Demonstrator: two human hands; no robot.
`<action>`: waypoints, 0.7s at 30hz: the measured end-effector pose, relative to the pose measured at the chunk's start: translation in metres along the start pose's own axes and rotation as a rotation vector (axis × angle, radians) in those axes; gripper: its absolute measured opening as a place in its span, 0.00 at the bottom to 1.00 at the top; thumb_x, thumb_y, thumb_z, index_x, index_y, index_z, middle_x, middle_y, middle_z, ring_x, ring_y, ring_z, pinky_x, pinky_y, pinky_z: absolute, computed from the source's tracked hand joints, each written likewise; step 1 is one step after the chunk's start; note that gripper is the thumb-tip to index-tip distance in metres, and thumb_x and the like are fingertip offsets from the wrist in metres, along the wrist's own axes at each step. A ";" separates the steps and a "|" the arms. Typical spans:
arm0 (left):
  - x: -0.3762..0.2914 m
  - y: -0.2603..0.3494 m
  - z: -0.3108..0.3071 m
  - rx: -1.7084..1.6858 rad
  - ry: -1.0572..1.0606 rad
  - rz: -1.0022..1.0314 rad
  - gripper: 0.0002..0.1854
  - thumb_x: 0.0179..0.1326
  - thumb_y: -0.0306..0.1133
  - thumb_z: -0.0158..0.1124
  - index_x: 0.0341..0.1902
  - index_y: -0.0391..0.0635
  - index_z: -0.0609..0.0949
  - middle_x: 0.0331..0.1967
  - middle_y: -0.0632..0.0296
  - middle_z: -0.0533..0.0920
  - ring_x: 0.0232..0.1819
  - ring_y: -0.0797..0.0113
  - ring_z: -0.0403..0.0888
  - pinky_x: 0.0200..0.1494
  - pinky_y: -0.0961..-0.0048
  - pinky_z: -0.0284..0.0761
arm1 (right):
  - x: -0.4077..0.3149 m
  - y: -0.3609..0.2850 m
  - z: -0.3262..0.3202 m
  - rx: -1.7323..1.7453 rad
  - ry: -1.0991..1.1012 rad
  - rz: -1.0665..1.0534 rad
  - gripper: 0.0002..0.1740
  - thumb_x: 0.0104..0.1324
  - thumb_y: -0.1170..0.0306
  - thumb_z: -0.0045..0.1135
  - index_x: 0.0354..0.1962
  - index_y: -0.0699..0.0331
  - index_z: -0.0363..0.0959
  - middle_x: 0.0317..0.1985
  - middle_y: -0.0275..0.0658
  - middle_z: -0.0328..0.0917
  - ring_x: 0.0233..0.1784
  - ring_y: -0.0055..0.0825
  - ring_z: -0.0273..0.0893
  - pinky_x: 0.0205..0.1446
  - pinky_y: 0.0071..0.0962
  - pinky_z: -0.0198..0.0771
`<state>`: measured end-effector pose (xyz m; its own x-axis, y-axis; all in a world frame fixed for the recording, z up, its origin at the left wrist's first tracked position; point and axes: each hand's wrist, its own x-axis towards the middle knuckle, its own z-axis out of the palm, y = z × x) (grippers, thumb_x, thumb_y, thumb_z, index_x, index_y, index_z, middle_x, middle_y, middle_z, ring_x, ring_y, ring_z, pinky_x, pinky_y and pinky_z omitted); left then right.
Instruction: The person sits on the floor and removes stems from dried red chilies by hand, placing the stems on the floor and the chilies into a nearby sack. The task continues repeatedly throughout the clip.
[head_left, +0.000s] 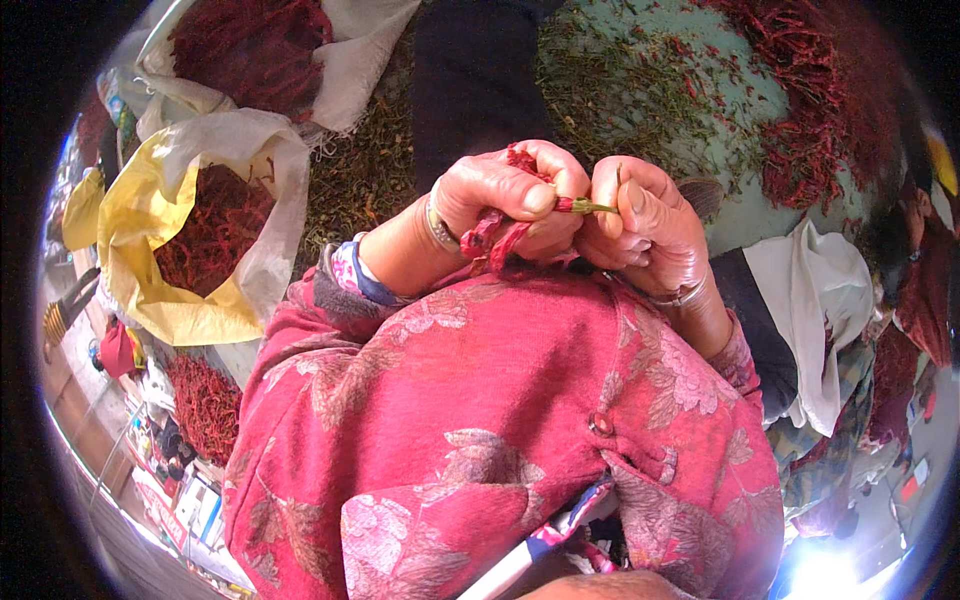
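My left hand (504, 196) is closed around several dried red chili peppers (491, 238), whose wrinkled ends stick out below the thumb. Between the two hands a green chili stem (592, 207) points to the right. Thumb and fingers of my right hand (651, 217) pinch the stem's tip, with the other fingers curled. A thin stalk stands up from that pinch. Both hands are close together in front of the pink floral jacket (480, 360). What lies inside the left palm is hidden.
An open yellow-lined sack (127, 247) of red chilies stands at left, another white sack (367, 52) behind it. Green stems (615, 90) litter the floor around a dark trouser leg (480, 82). A chili heap (802, 127) spreads at upper right. White cloth (817, 300) hangs at right.
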<state>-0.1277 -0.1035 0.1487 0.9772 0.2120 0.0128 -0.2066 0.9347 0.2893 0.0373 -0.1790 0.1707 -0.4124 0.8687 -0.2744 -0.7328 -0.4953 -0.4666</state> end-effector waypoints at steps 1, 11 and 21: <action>-0.002 0.000 0.001 -0.013 -0.016 0.015 0.13 0.50 0.38 0.60 0.26 0.40 0.74 0.11 0.63 0.67 0.14 0.72 0.61 0.20 0.75 0.55 | 0.002 0.001 0.001 0.030 -0.036 -0.013 0.16 0.62 0.59 0.53 0.26 0.65 0.67 0.13 0.23 0.56 0.14 0.09 0.47 0.16 0.12 0.40; -0.002 0.012 -0.001 0.477 0.363 -0.085 0.09 0.54 0.34 0.58 0.26 0.40 0.76 0.16 0.63 0.73 0.16 0.76 0.71 0.18 0.83 0.66 | 0.012 -0.005 -0.006 -0.483 0.188 -0.363 0.19 0.68 0.59 0.40 0.21 0.61 0.60 0.23 0.35 0.64 0.16 0.15 0.54 0.15 0.14 0.50; -0.022 0.031 -0.017 0.696 0.013 -0.032 0.14 0.44 0.30 0.60 0.11 0.41 0.68 0.10 0.67 0.66 0.12 0.77 0.60 0.15 0.74 0.54 | -0.008 -0.031 -0.026 -0.007 0.123 -0.041 0.18 0.66 0.62 0.41 0.18 0.59 0.56 0.14 0.29 0.56 0.09 0.08 0.41 0.11 0.10 0.42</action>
<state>-0.1568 -0.0741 0.1414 0.9808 0.1945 -0.0163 -0.0934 0.5409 0.8359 0.0776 -0.1709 0.1659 -0.3120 0.8810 -0.3556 -0.7438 -0.4594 -0.4855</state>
